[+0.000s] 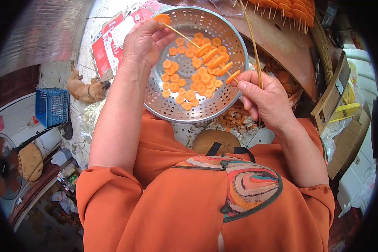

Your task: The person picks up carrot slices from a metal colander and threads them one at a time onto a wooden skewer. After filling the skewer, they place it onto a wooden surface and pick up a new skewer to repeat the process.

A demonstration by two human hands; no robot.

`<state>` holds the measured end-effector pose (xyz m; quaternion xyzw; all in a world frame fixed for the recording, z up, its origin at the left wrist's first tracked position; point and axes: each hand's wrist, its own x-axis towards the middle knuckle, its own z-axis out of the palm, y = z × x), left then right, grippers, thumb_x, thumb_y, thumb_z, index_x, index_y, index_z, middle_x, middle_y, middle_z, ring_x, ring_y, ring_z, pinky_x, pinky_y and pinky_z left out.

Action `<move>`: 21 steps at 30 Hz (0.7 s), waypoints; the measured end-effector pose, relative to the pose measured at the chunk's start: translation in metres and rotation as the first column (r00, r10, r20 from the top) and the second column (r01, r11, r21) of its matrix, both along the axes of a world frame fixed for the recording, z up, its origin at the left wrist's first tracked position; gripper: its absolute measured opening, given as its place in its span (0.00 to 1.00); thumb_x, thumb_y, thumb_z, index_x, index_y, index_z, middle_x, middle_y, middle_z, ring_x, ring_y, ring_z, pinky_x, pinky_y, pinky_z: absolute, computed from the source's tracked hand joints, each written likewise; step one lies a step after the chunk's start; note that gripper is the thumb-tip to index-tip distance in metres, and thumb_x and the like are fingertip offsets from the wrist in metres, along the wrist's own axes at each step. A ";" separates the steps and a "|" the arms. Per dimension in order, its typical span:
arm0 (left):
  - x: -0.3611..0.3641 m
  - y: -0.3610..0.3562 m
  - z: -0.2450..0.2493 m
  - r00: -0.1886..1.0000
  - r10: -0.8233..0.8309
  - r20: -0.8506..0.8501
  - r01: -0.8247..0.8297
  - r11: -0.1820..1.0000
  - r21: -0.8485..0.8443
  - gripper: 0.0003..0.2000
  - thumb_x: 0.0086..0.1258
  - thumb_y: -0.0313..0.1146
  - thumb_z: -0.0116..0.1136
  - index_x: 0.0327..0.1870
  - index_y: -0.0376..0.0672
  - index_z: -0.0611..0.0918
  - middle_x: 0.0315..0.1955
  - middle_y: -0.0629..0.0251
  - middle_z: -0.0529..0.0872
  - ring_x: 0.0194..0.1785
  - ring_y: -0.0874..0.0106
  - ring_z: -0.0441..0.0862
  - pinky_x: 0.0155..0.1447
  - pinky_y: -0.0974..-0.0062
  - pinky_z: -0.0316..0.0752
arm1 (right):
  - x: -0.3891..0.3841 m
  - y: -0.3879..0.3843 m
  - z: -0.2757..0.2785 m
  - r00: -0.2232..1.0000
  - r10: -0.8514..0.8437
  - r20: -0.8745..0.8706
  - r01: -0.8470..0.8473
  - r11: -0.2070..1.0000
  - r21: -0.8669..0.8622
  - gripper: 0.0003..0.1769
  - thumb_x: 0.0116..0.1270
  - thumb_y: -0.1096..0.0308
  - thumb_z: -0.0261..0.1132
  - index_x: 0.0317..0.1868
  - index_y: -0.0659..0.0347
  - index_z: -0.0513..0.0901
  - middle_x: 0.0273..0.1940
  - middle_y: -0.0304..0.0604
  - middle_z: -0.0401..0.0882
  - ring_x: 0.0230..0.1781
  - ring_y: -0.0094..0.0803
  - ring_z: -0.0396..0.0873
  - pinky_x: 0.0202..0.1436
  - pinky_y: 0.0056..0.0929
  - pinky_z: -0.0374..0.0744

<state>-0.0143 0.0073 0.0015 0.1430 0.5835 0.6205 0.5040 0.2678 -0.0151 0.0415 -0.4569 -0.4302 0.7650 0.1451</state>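
A thin wooden skewer (pixel 181 35) threaded with several orange carrot slices (pixel 218 62) slants above a perforated metal colander (pixel 236 44). My left hand (pixel 143 44) is closed in a pinch on a larger carrot slice (pixel 161 18) at the skewer's upper end. Whether the tip has gone through that slice is hard to see. My right hand (pixel 268 97) grips the lower end of the skewer, close to the last threaded slice. Long thin sticks (pixel 253 35) also run up from between its fingers. Loose round carrot slices (pixel 190 95) lie in the colander below.
Rows of filled carrot skewers (pixel 287 9) rest on a brown board (pixel 277 46) at upper right. Orange scraps (pixel 235 119) litter the floor beneath the colander. A brown dog (pixel 86 87) lies at left, near a blue crate (pixel 51 107) and a fan (pixel 3 166).
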 end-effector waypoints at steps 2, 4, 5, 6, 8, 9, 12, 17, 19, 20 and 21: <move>0.002 0.001 0.001 1.000 0.010 0.021 -0.010 1.000 -0.006 0.09 0.61 0.19 0.54 0.42 0.31 0.75 0.37 0.56 0.79 0.40 0.65 0.81 0.45 0.63 0.85 | 0.000 0.000 0.000 1.000 -0.004 0.003 0.004 1.000 0.003 0.09 0.72 0.63 0.60 0.39 0.61 0.78 0.19 0.31 0.72 0.11 0.12 0.65 0.14 0.13 0.62; 0.002 0.001 0.001 0.999 0.022 0.042 -0.021 1.000 -0.012 0.09 0.61 0.19 0.54 0.42 0.31 0.75 0.37 0.56 0.78 0.40 0.65 0.81 0.45 0.62 0.85 | 0.001 0.000 -0.001 1.000 -0.008 0.006 0.008 1.000 0.005 0.09 0.72 0.63 0.60 0.39 0.61 0.78 0.19 0.31 0.72 0.11 0.12 0.65 0.14 0.13 0.62; 0.002 0.002 0.000 0.999 0.006 0.032 -0.006 1.000 -0.008 0.09 0.61 0.20 0.55 0.43 0.32 0.75 0.38 0.57 0.79 0.41 0.66 0.80 0.48 0.63 0.84 | 0.001 0.000 -0.001 1.000 -0.010 0.007 0.010 1.000 0.007 0.09 0.72 0.63 0.60 0.39 0.61 0.78 0.19 0.31 0.72 0.11 0.13 0.65 0.13 0.13 0.62; 0.002 0.002 -0.001 1.000 -0.010 0.021 0.010 1.000 -0.003 0.10 0.62 0.21 0.56 0.44 0.33 0.76 0.39 0.58 0.79 0.42 0.67 0.80 0.50 0.63 0.84 | 0.001 0.000 -0.001 1.000 -0.012 0.009 0.012 1.000 0.008 0.09 0.72 0.63 0.60 0.39 0.61 0.78 0.19 0.31 0.72 0.11 0.13 0.65 0.13 0.12 0.62; 0.002 0.001 -0.001 0.999 -0.036 0.002 0.036 0.999 0.012 0.09 0.62 0.21 0.56 0.43 0.34 0.76 0.38 0.59 0.80 0.41 0.67 0.81 0.50 0.63 0.84 | 0.001 0.000 -0.001 1.000 -0.008 0.010 0.008 1.000 0.007 0.09 0.71 0.64 0.60 0.39 0.61 0.78 0.19 0.31 0.72 0.11 0.13 0.65 0.13 0.13 0.62; 0.002 0.001 0.000 0.998 -0.061 -0.017 0.061 0.998 0.028 0.08 0.62 0.22 0.56 0.42 0.36 0.76 0.38 0.60 0.80 0.41 0.67 0.81 0.50 0.63 0.83 | 0.002 0.000 -0.001 1.000 -0.004 0.011 0.004 1.000 0.006 0.09 0.71 0.64 0.60 0.39 0.61 0.78 0.19 0.31 0.72 0.11 0.13 0.65 0.13 0.13 0.62; 0.009 0.000 0.005 0.985 -0.116 -0.125 0.121 0.992 0.039 0.06 0.63 0.23 0.55 0.39 0.39 0.75 0.36 0.61 0.82 0.40 0.68 0.83 0.49 0.63 0.82 | 0.003 0.000 0.002 1.000 -0.022 -0.009 0.022 1.000 0.004 0.08 0.72 0.65 0.59 0.40 0.62 0.78 0.19 0.31 0.72 0.11 0.13 0.65 0.13 0.13 0.62; 0.031 -0.008 0.013 0.963 -0.253 -0.093 0.262 0.960 0.096 0.04 0.63 0.25 0.55 0.38 0.42 0.75 0.37 0.62 0.84 0.38 0.69 0.84 0.47 0.69 0.80 | 0.002 0.003 0.006 0.997 -0.055 -0.052 0.056 0.998 0.016 0.09 0.72 0.65 0.58 0.41 0.64 0.78 0.20 0.31 0.72 0.12 0.13 0.64 0.14 0.12 0.62; 0.044 -0.011 0.017 0.948 -0.307 -0.088 0.314 0.946 0.083 0.05 0.63 0.26 0.55 0.38 0.42 0.75 0.37 0.62 0.84 0.39 0.69 0.84 0.46 0.71 0.80 | 0.002 0.003 0.007 0.995 -0.072 -0.071 0.073 0.997 0.007 0.10 0.72 0.66 0.58 0.42 0.64 0.78 0.20 0.31 0.72 0.12 0.12 0.64 0.15 0.12 0.62; 0.047 -0.011 0.018 0.943 -0.318 -0.099 0.325 0.943 0.067 0.05 0.63 0.26 0.55 0.38 0.42 0.75 0.37 0.62 0.84 0.38 0.69 0.84 0.46 0.72 0.79 | 0.002 0.004 0.007 0.994 -0.085 -0.073 0.085 0.996 0.000 0.10 0.72 0.66 0.58 0.42 0.65 0.78 0.20 0.31 0.72 0.12 0.12 0.64 0.15 0.11 0.63; 0.050 -0.012 0.019 0.938 -0.328 -0.110 0.335 0.941 0.050 0.05 0.62 0.26 0.56 0.38 0.42 0.75 0.37 0.62 0.84 0.38 0.70 0.84 0.45 0.74 0.79 | 0.002 0.004 0.007 0.992 -0.097 -0.076 0.096 0.995 -0.007 0.10 0.72 0.66 0.58 0.42 0.65 0.78 0.20 0.31 0.72 0.12 0.12 0.64 0.15 0.11 0.63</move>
